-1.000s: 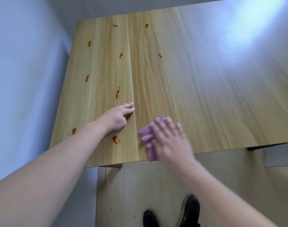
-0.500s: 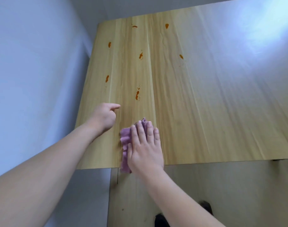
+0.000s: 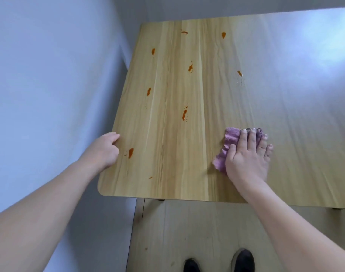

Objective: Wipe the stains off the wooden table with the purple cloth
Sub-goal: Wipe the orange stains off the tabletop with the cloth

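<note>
The light wooden table [image 3: 285, 118] fills the middle of the view. Several orange-red stains dot its left half, such as a stain [image 3: 130, 153] near my left hand and another stain [image 3: 184, 115] farther back. My right hand [image 3: 248, 156] lies flat with spread fingers on the purple cloth [image 3: 229, 142], pressing it on the table near the front edge. The cloth sticks out to the left of and beyond my fingers. My left hand [image 3: 104, 150] curls over the table's left edge, fingers bent.
A pale wall [image 3: 49, 85] runs close along the table's left side. Below the front edge lies a light wood floor [image 3: 187, 232] with my two black shoes [image 3: 244, 260].
My right hand has slid the cloth to the right, away from the front left corner. My left hand has shifted left onto the table's edge. The stain near the front edge is now only a faint trace.
</note>
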The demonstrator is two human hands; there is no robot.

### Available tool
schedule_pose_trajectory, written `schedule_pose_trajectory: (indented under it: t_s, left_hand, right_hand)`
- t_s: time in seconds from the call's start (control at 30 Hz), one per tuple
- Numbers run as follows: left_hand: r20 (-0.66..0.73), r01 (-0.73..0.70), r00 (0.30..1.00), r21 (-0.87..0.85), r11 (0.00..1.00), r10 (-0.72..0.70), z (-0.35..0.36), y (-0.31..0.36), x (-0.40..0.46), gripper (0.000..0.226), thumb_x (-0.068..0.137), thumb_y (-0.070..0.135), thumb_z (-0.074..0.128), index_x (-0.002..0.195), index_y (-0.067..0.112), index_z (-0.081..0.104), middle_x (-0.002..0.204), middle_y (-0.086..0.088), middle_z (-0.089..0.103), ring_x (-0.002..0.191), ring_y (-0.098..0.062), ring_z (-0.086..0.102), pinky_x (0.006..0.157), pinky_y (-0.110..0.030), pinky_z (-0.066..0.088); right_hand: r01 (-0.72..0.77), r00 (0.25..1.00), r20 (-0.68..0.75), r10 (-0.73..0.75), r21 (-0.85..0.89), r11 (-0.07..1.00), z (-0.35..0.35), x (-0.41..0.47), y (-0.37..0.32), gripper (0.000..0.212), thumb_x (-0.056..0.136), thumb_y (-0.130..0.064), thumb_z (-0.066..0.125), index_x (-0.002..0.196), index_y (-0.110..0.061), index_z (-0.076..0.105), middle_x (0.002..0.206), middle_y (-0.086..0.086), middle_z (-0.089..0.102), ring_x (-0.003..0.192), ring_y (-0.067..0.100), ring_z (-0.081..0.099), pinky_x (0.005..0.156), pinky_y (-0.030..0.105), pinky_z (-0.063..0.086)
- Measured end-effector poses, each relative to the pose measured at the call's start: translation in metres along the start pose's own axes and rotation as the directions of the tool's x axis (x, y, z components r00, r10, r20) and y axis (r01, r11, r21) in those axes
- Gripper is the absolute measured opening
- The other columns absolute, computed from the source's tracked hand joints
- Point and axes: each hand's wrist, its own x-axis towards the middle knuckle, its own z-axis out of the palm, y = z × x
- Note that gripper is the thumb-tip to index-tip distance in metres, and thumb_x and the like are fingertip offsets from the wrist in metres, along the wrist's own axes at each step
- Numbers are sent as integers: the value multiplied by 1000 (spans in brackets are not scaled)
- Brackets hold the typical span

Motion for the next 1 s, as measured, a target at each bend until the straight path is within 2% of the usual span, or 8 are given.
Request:
schedule_pose_trajectory:
  t_s: [0.13,0.23,0.4,0.47,0.57,0.73,0.87,1.0]
  left_hand:
    - [24,-2,1000,-52,999,4,8,-18,-10,69,84,-6,29,148,19,31,158,14,15,145,-11,17,112,-21,12]
    - [4,11,1000,-112,994,-11,16,-25,-13,75,81,-7,29,149,25,29,157,21,11,144,-8,19,109,-19,15]
    - [-60,-27,998,-164,986,17,23,-32,-23,84,77,-9,29,148,35,26,153,31,9,140,-4,26,103,-17,27]
    - [-78,-48,996,-149,988,37,29,-36,-27,84,79,-7,29,149,40,21,151,35,5,139,-4,30,98,-16,30]
    - [-74,-86,994,-151,985,75,30,-42,-26,81,83,-5,28,148,44,21,149,38,4,138,-1,29,98,-15,29]
    - [67,-88,992,-205,975,104,19,-60,-9,74,87,2,31,143,50,27,147,41,8,139,7,18,106,-15,17]
    - [156,-121,972,-302,946,174,18,-73,-3,66,93,8,38,142,52,26,145,43,5,136,11,17,113,-21,18]
    - [185,-124,961,-383,915,207,15,-74,1,64,94,4,42,144,43,29,146,38,7,131,12,20,109,-16,20]
  right_hand:
    - [175,984,8,-176,29,984,18,-32,-79,60,100,-40,11,154,-17,-2,161,5,-12,146,30,-18,117,44,-14]
    - [404,913,39,-407,65,913,35,-69,-139,58,101,-38,10,153,-16,-3,160,5,-14,144,28,-23,115,44,-17]
    - [643,755,95,-649,91,761,38,-78,-138,58,97,-39,22,150,-18,32,158,1,26,148,26,11,118,44,4]
    - [647,757,79,-649,49,761,29,-56,-112,57,99,-42,19,152,-24,26,160,-4,19,149,22,5,119,43,1]
    - [496,865,86,-495,13,868,16,-12,-82,56,101,-44,16,154,-29,8,162,-7,-2,147,18,-11,119,43,-7]
    - [278,960,49,-277,-11,961,19,4,-113,60,99,-39,16,155,-21,5,162,1,-4,147,27,-12,118,45,-10]
    - [433,900,44,-433,11,901,34,-14,-176,61,99,-39,15,155,-17,5,162,5,-4,147,30,-14,117,45,-12]
    - [657,752,42,-658,38,753,50,-53,-210,59,97,-37,23,152,-14,22,161,5,15,148,31,0,119,46,-4]
